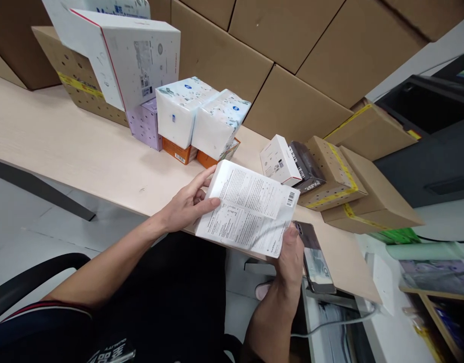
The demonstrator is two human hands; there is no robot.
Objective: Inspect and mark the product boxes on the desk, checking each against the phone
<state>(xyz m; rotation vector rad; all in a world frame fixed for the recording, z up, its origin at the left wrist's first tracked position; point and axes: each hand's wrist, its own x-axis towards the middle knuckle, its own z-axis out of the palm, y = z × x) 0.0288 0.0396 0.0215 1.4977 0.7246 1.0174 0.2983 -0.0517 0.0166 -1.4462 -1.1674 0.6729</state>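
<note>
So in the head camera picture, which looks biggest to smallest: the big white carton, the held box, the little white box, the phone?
1. Big white carton.
2. Held box, though it is nearest the camera, which swells it.
3. Little white box and phone look about alike; the phone is partly hidden.

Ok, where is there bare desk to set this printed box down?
The widest bare patch of desk lies left of the left hand holding the printed box, in front of the perforated carton and purple box. A narrow gap sits between the tissue packs and the small white box. Further right is crowded: flat cartons, phone.
</note>
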